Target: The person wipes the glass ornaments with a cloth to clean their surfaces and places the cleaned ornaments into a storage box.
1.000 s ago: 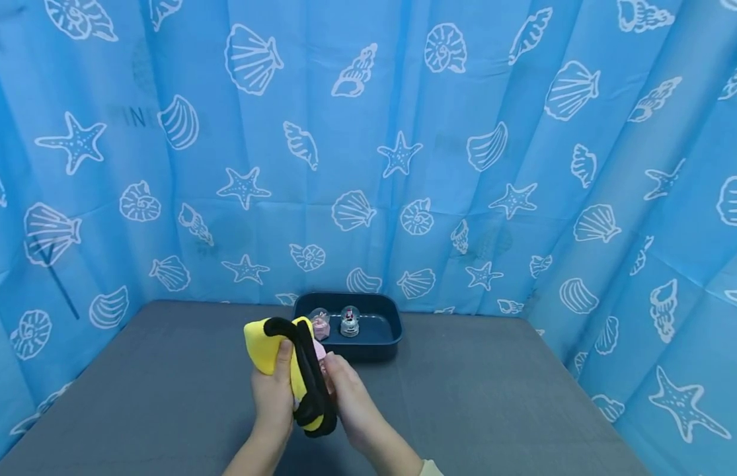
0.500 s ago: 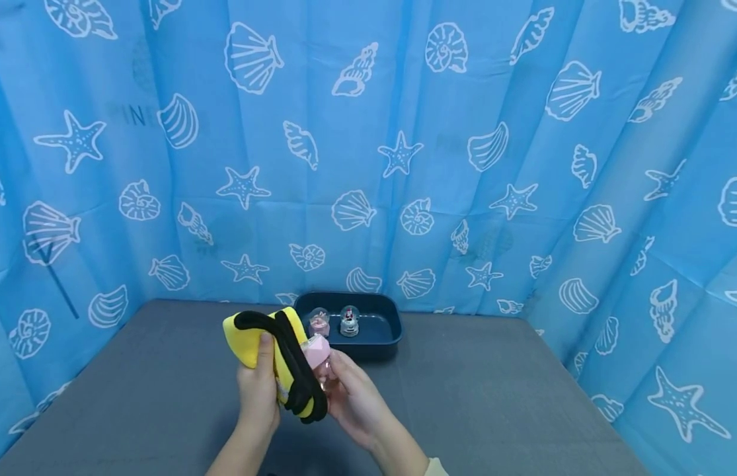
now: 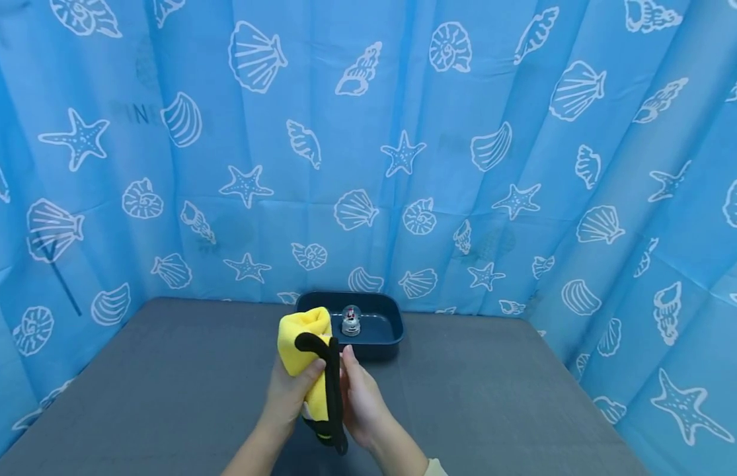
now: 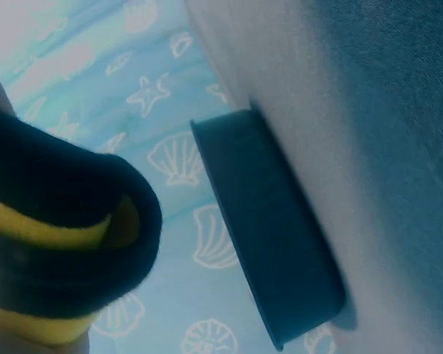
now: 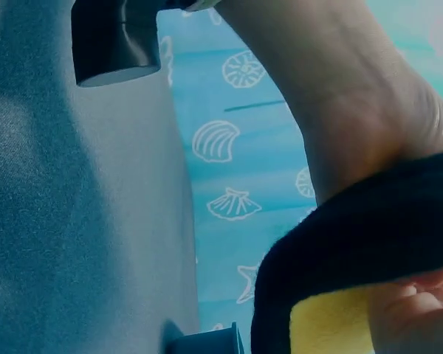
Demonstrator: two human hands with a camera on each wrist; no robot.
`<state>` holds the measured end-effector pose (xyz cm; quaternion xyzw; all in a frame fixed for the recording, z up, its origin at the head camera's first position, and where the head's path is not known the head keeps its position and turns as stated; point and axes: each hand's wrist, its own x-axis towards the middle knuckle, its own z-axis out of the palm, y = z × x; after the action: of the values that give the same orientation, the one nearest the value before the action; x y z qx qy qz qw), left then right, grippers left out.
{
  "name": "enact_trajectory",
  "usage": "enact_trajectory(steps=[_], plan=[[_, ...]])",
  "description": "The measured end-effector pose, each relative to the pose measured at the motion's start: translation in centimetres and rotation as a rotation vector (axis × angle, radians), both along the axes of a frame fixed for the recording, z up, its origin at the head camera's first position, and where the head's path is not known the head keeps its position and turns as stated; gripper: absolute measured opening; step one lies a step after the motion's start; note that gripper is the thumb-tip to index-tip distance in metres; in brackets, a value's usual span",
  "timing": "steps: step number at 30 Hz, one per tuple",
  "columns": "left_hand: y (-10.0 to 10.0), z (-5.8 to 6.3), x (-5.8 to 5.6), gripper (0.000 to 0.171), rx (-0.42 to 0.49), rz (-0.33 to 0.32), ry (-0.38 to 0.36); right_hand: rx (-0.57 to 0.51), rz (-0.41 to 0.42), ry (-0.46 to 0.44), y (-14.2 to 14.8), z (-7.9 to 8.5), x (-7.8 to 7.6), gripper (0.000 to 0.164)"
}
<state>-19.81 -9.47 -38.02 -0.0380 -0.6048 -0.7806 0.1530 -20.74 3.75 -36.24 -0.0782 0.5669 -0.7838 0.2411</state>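
Note:
In the head view my left hand grips a folded yellow cloth with black edging, thumb across its near face. The same cloth fills the left side of the left wrist view. My right hand is against the cloth's right side, its fingers curled behind the black edge. The small snow globe with a pink base that it holds is almost wholly hidden by the cloth and fingers. In the right wrist view the cloth covers the front of the work.
A dark blue tray stands at the back of the grey-covered table. Inside it is a snow globe with a silvery-white base. A blue curtain with white shell prints hangs behind.
The cloth swung left, then back right and more upright, now covering the pink globe in the tray. The held snow globe, upside down half a second ago, has gone behind the cloth.

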Motion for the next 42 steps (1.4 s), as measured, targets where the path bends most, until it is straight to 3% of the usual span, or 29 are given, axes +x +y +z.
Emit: enact_trajectory(steps=[3,6,10,19,28,30,37,42], plan=[[0.2,0.2,-0.1,0.043,0.004,0.050,-0.010,0.051,0.033,0.012,0.0,0.1,0.1,0.059],[0.3,0.3,0.0,0.037,0.070,0.101,-0.044,0.034,0.061,0.021,-0.2,0.3,0.2,0.052],[0.3,0.5,0.1,0.034,0.136,0.149,-0.102,-0.023,0.009,0.041,-0.7,0.7,0.4,0.041],[0.0,0.5,0.1,0.028,0.138,0.185,-0.100,-0.044,-0.038,0.076,-0.9,0.7,0.4,0.041],[-0.5,0.7,-0.3,0.041,0.126,0.270,-0.159,-0.201,-0.006,-0.077,-0.4,0.5,0.0,0.037],[-0.4,0.8,-0.4,0.041,0.132,0.266,-0.166,-0.187,-0.043,-0.074,-0.5,0.6,-0.1,0.039],[0.4,1.1,-0.3,0.037,0.133,0.196,-0.149,-0.059,-0.294,0.070,-0.7,0.1,-0.3,0.051],[0.5,1.2,-0.4,0.039,0.129,0.152,-0.133,-0.055,-0.256,0.046,-0.4,0.4,-0.3,0.056]])
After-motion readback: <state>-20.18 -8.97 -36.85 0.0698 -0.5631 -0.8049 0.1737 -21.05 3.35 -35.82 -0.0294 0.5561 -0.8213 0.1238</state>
